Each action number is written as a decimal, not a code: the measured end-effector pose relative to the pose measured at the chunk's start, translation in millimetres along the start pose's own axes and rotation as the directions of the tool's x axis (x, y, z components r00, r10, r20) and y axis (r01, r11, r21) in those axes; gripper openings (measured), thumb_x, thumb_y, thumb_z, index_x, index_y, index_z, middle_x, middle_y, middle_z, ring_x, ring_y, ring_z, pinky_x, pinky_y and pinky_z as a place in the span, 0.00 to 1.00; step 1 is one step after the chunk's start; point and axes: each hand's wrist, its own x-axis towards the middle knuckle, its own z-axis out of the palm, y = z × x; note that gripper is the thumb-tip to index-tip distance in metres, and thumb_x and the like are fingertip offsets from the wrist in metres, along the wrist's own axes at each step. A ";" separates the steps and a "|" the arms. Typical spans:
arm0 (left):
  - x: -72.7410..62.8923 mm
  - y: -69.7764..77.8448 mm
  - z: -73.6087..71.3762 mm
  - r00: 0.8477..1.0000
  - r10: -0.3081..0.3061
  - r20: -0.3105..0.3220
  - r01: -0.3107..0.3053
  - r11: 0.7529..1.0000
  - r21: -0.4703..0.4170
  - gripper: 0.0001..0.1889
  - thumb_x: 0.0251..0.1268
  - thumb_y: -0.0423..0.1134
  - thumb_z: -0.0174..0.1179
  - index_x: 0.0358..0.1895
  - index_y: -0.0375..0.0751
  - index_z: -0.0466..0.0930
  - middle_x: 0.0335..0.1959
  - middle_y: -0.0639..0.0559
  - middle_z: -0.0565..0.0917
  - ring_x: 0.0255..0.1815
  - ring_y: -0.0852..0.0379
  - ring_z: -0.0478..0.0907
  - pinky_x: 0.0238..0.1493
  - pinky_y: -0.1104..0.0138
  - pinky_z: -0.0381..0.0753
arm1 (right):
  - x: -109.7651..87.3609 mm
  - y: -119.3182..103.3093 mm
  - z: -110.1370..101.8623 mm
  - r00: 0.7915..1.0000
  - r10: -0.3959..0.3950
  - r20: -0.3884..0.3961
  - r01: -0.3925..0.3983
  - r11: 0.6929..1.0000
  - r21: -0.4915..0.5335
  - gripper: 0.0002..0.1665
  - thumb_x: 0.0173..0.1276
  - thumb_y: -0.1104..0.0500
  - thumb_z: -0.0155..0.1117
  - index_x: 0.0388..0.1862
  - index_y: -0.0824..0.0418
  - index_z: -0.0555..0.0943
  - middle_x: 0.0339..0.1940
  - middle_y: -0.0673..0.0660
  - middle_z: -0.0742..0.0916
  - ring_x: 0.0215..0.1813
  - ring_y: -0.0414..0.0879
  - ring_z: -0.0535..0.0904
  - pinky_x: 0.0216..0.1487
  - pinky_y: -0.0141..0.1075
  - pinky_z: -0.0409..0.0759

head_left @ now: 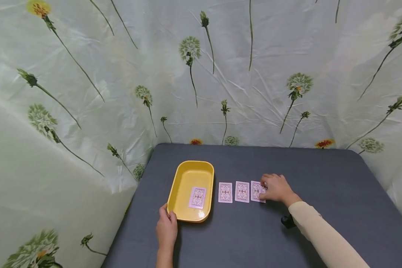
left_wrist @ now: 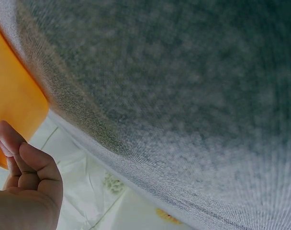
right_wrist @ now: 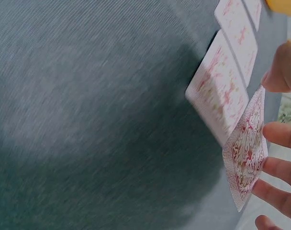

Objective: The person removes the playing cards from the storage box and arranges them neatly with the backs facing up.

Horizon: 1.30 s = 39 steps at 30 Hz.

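Observation:
My left hand (head_left: 167, 227) grips the near-left corner of a yellow plastic tray (head_left: 174, 186), thumb at the rim. In the left wrist view, its curled fingers (left_wrist: 40, 163) lie against the tray's outer wall. One patterned playing card (head_left: 197, 197) lies back-up inside the tray. To its right, playing cards (head_left: 225, 192) lie in a row on the table, a second card (head_left: 242, 192) in the middle. At the row's right end is my right hand (head_left: 277, 188), over a card (head_left: 255, 191). The right wrist view shows it pinching a tilted playing card (right_wrist: 248, 148) by its edges, above a flat card (right_wrist: 219, 91).
A dark grey cloth covers the table (head_left: 227, 238). Behind and to the left hangs a pale curtain (head_left: 154, 56) printed with dandelions. A small black device (head_left: 288, 222) sits under the right wrist.

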 end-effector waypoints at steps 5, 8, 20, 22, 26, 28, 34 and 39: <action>1.8 1.4 -1.7 0.999 -0.019 0.034 0.018 1.000 0.013 0.17 0.69 0.33 0.52 0.58 0.30 0.69 0.18 0.51 0.67 0.16 0.53 0.63 0.20 0.60 0.60 | -3.4 10.4 4.6 0.999 0.020 0.047 -0.020 1.000 0.008 0.20 0.43 0.44 0.71 0.30 0.55 0.78 0.32 0.49 0.79 0.33 0.48 0.71 0.36 0.47 0.65; 1.9 1.5 -1.5 0.999 -0.017 0.030 0.016 1.000 0.020 0.17 0.69 0.33 0.51 0.58 0.30 0.69 0.18 0.51 0.66 0.17 0.53 0.63 0.20 0.60 0.60 | -6.1 15.3 6.9 0.998 0.021 0.055 -0.022 1.000 0.021 0.20 0.43 0.44 0.71 0.29 0.54 0.77 0.30 0.49 0.78 0.32 0.47 0.70 0.35 0.46 0.64; 2.6 2.4 -0.6 0.999 -0.037 0.036 0.035 0.998 0.043 0.17 0.70 0.34 0.50 0.58 0.31 0.68 0.19 0.51 0.66 0.17 0.54 0.63 0.21 0.61 0.60 | -12.1 25.8 11.4 0.996 -0.010 0.094 0.007 1.000 0.026 0.19 0.42 0.45 0.73 0.27 0.52 0.75 0.27 0.46 0.75 0.32 0.46 0.68 0.36 0.46 0.62; 2.6 2.2 -0.3 0.999 -0.039 0.037 0.037 0.998 0.042 0.17 0.71 0.34 0.50 0.58 0.31 0.68 0.19 0.51 0.66 0.17 0.54 0.63 0.21 0.61 0.60 | -12.0 26.0 11.5 0.995 -0.017 0.097 0.016 1.000 0.013 0.19 0.42 0.45 0.73 0.27 0.52 0.75 0.28 0.46 0.76 0.33 0.46 0.69 0.37 0.48 0.64; 2.4 1.9 -0.3 0.999 -0.036 0.036 0.035 0.999 0.032 0.17 0.70 0.34 0.50 0.58 0.31 0.68 0.18 0.51 0.67 0.18 0.53 0.64 0.21 0.60 0.61 | -12.4 25.6 11.8 0.996 -0.048 0.077 0.048 0.999 -0.004 0.20 0.41 0.45 0.74 0.27 0.52 0.75 0.30 0.47 0.78 0.32 0.46 0.69 0.38 0.51 0.66; 2.1 1.5 -0.3 0.999 -0.036 0.038 0.035 0.999 0.026 0.17 0.70 0.34 0.50 0.58 0.30 0.69 0.18 0.50 0.67 0.18 0.52 0.64 0.22 0.60 0.61 | -13.0 25.6 13.1 0.996 -0.054 0.071 0.054 0.999 -0.003 0.21 0.41 0.46 0.74 0.29 0.53 0.76 0.29 0.48 0.79 0.32 0.46 0.69 0.39 0.51 0.66; 0.8 0.8 0.3 0.997 -0.052 0.051 0.050 0.998 0.031 0.17 0.70 0.34 0.50 0.59 0.29 0.68 0.19 0.50 0.67 0.19 0.53 0.65 0.23 0.60 0.62 | -14.4 25.3 18.6 0.995 -0.005 0.098 0.004 1.000 0.012 0.40 0.43 0.45 0.75 0.54 0.63 0.77 0.44 0.58 0.85 0.48 0.58 0.78 0.50 0.58 0.66; 0.9 2.1 -0.1 0.997 -0.056 0.049 0.055 0.998 0.040 0.18 0.70 0.34 0.50 0.59 0.30 0.68 0.19 0.50 0.68 0.19 0.52 0.65 0.23 0.60 0.62 | -14.3 24.9 20.4 0.993 0.016 0.116 -0.019 1.000 0.019 0.49 0.44 0.44 0.75 0.64 0.65 0.72 0.53 0.64 0.83 0.58 0.64 0.75 0.54 0.62 0.64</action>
